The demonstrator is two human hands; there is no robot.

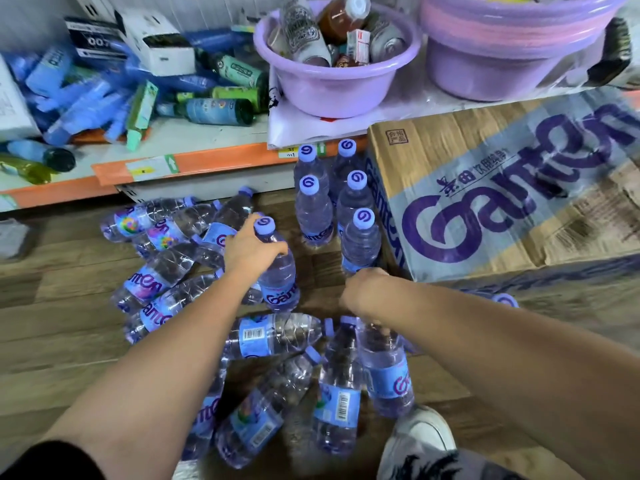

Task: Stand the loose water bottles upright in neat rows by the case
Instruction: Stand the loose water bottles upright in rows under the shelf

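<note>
Left hand (254,251) grips a water bottle (278,282) by the shoulder, right hand (363,292) clasps a second bottle (388,375) at its neck; each should land base-flat against the standing rows (313,209) at 12 o'clock, beside the case (502,202) at 2 o'clock.

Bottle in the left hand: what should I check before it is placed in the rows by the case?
1. Grip of the left hand on the bottle, below its cap: ok.
2. This bottle nearly upright: ok.
3. Free floor spot left of the front standing bottle: ok.
4. All five standing bottles upright beside the case: ok.
5. Hold of the right hand on the second bottle: cannot tell, fingers hidden.
</note>
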